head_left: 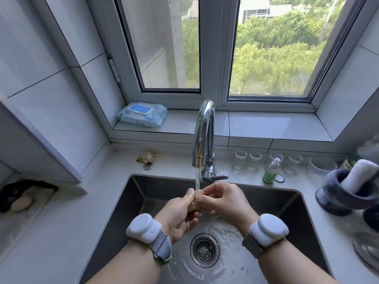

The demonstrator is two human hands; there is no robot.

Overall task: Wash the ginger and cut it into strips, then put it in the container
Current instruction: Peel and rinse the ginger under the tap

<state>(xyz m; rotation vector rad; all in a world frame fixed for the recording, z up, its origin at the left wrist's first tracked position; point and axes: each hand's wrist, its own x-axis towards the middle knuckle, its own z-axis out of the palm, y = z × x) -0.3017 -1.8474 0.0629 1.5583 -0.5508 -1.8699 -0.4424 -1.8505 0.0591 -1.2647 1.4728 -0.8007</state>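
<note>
One knobbly tan piece of ginger [196, 199] sits under the water stream from the curved chrome tap [204, 138], above the dark steel sink [143, 193]. Left hand [180, 214] grips it; right hand [223, 199] fingers pinch its top.

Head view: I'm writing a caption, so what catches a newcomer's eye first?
Two hands, left hand and right hand, hold a piece of ginger under the running faucet over the steel sink. Behind, a bright window shows green trees.
</note>
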